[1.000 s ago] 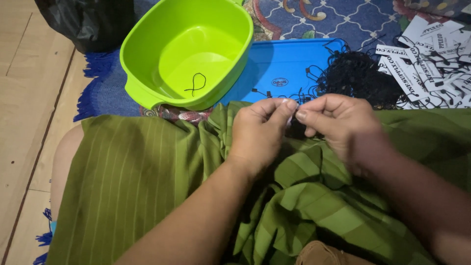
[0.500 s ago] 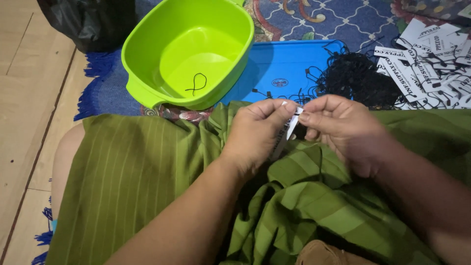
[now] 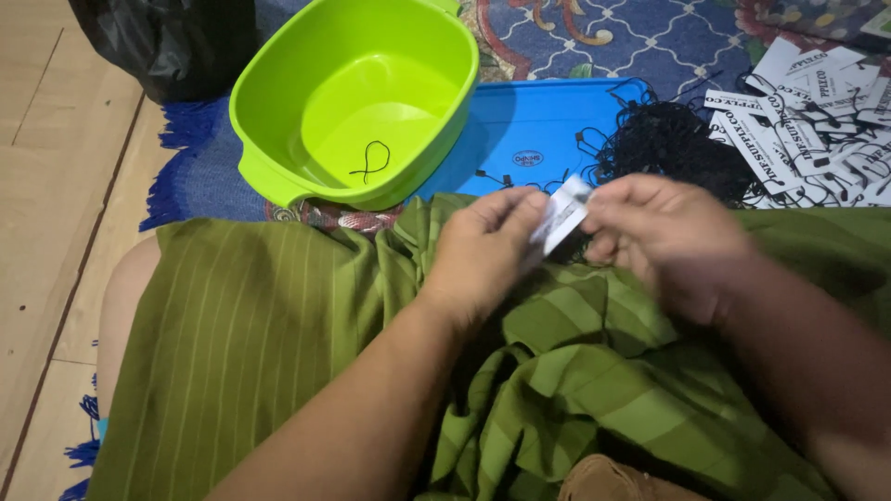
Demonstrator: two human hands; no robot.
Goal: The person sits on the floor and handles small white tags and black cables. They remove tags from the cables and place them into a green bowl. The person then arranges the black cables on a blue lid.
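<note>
Both hands [image 3: 575, 237] pinching small white tag [image 3: 561, 215] between them

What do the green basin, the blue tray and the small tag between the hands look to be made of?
Green basin: likely moulded plastic, smooth and slightly glossy. Blue tray: probably plastic too, flat with an even sheen. Tag, held by left hand and right hand: seemingly thin white card.
</note>
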